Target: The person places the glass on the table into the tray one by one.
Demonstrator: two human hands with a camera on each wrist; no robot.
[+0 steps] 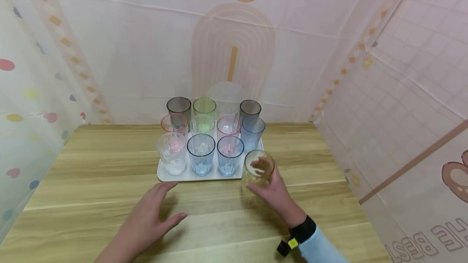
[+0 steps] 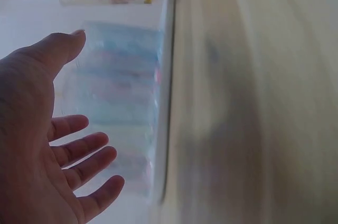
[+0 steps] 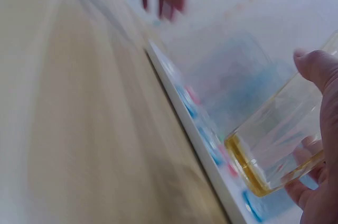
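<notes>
My right hand [image 1: 278,196] grips a clear amber-tinted drinking glass [image 3: 280,134] by its side, thumb on one side and fingers on the other. That glass is at the tray's front right corner, overlapping it in the head view. Several tinted and clear glasses stand upright in rows on a white tray [image 1: 188,176], among them two blue glasses [image 1: 201,159] in front and a clear glass [image 1: 172,157] at the front left corner. By the tray's front left edge, my left hand [image 1: 148,216] is open and holds nothing, fingers spread.
Beneath everything lies a wood-grain table [image 1: 109,165]. A patterned cloth [image 1: 139,52] hangs along its back, with more cloth at both sides. The back row holds dark grey glasses [image 1: 250,111], a green glass [image 1: 204,106] and a taller clear vessel [image 1: 226,96].
</notes>
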